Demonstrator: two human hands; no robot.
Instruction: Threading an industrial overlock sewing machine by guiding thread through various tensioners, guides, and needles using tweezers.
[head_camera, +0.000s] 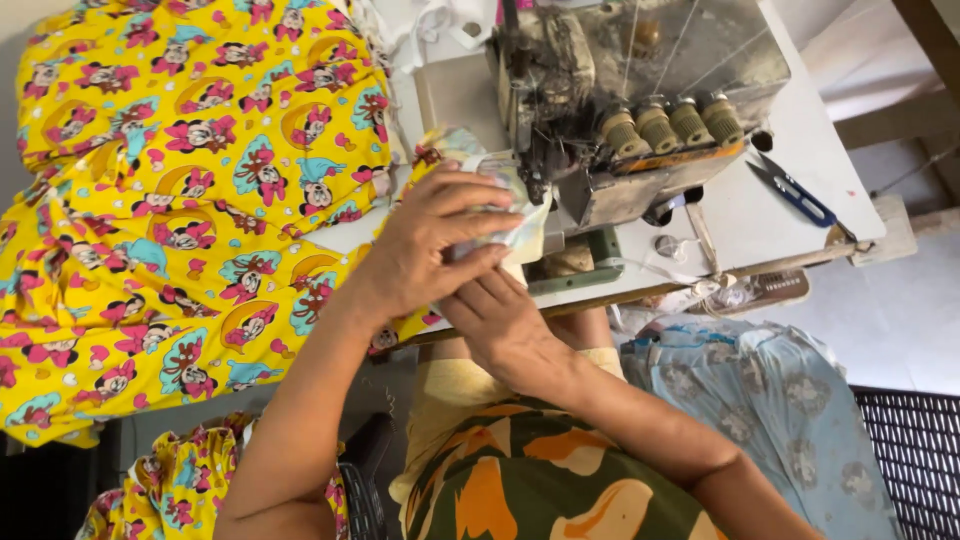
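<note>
Head camera looks down on both hands meeting at the table edge, right in front of the sewing machine (620, 110). Left hand (425, 245) lies on top, fingers curled over a small folded fabric piece (520, 225), pale with a printed pattern, and pinches it against the right hand (500, 320), which comes up from below with its fingers tucked under the same piece. Both hands are closed on the fabric; how tightly the right one grips cannot be told, since the left covers its fingertips.

From the hands, the fabric piece reaches forward and slightly right toward the machine's needle area, just beyond the fingertips, and its long axis runs roughly from the hands toward the machine. Left hand is nearer the needle area.

Further left of the hands, a large heap of yellow cartoon-print cloth (170, 200) spreads over the table and hangs off its edge. Beyond the hands on the machine stand four thread-tension knobs (670, 125). To the right, well apart, blue-handled snips (795, 190) lie on the white table (810, 130). Nearer the person, right of the forearms, sits a pile of light blue patterned cloth (760, 400). Nothing stands between hands and machine.
</note>
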